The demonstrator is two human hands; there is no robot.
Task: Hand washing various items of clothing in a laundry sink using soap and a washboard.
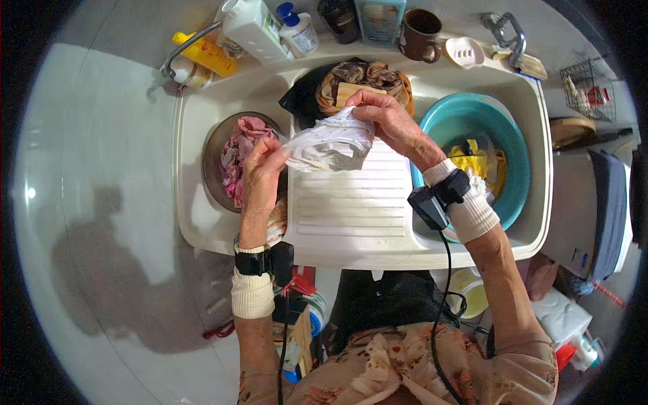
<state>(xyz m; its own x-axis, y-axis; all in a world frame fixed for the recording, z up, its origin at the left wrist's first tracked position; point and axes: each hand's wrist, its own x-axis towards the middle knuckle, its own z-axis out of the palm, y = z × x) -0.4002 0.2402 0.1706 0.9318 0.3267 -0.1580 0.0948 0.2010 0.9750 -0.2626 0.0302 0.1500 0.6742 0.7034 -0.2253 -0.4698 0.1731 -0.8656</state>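
Observation:
A small white cloth garment [329, 139], apparently underwear, is stretched between my two hands above the ribbed washboard [349, 212] of the laundry sink. My left hand [263, 172] pinches its left end, close to a round basin [212, 172] holding pink patterned cloth [248, 136]. At the upper right of the garment, my right hand [387, 119] grips the gathered edge between thumb and fingers. Behind that hand lies bundled brown patterned cloth [367, 73] with a pale yellow bar [354, 91] on it, probably soap. Dark cloth [304, 96] lies beside the bundle.
A teal tub [430, 126] with yellow and other cloth [471, 159] sits in the right basin. Along the back rim stand a white jug [258, 30], a pump bottle [298, 33], a brown mug [420, 35] and a soap dish [464, 52]. A metal faucet [511, 38] rises behind.

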